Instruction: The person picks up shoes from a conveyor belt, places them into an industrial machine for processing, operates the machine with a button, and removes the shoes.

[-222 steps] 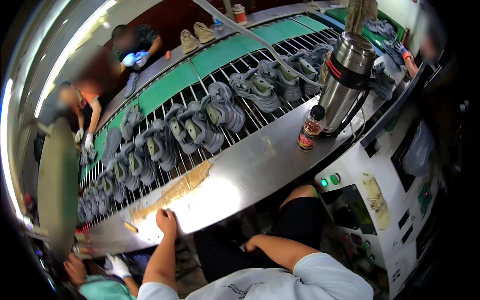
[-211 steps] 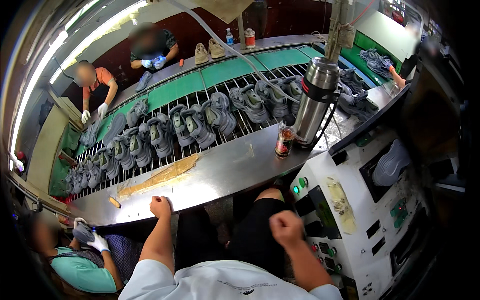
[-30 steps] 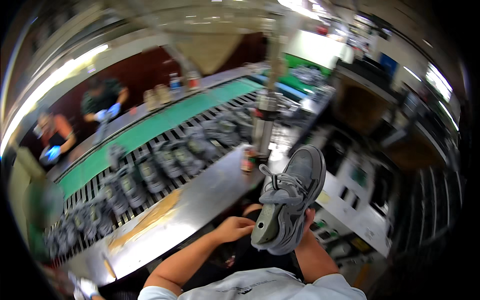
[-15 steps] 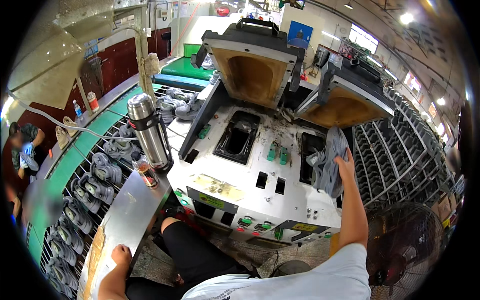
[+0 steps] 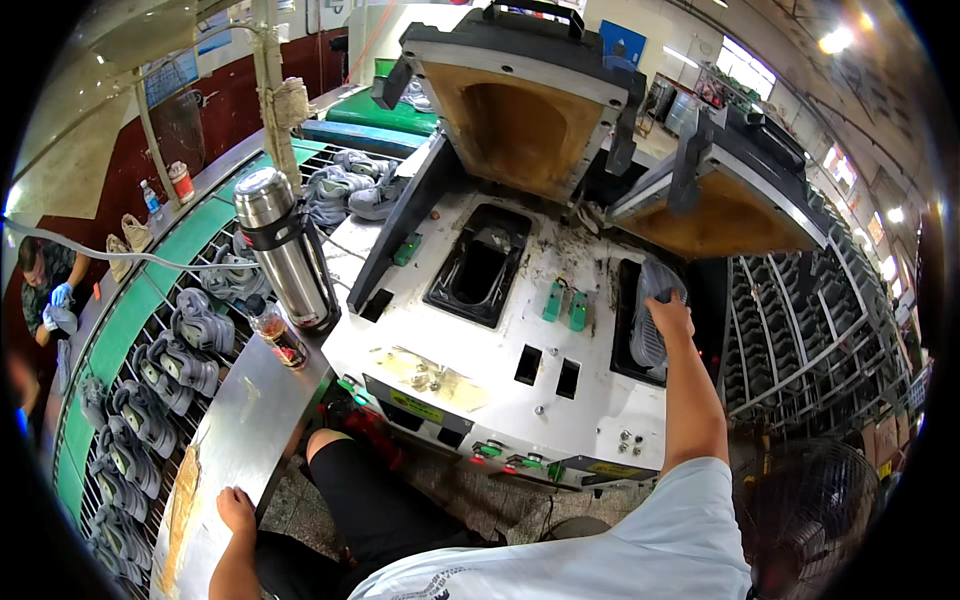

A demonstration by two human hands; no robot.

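Note:
My right hand (image 5: 672, 318) is closed on a grey shoe (image 5: 648, 342), which lies sole up in the right-hand black well of a white machine (image 5: 470, 345). Over that well a hinged lid (image 5: 728, 215) with a tan, hollowed underside stands raised. The left-hand well (image 5: 478, 265) has no shoe in it, and its larger lid (image 5: 525, 120) is also raised. My left hand (image 5: 237, 510) rests with curled fingers on the metal side table (image 5: 250, 425), with nothing visible in it.
A steel thermos (image 5: 290, 255) and a drink bottle (image 5: 277, 335) stand at the side table's far end. Grey shoes (image 5: 150, 415) sit on a curved roller rack at left, where a gloved person (image 5: 50, 285) works. A rack (image 5: 800, 340) and a fan (image 5: 810, 510) stand at right.
My right hand has brought the shoe down from above the right well into it, turning the sole up. My left hand stays on the side table.

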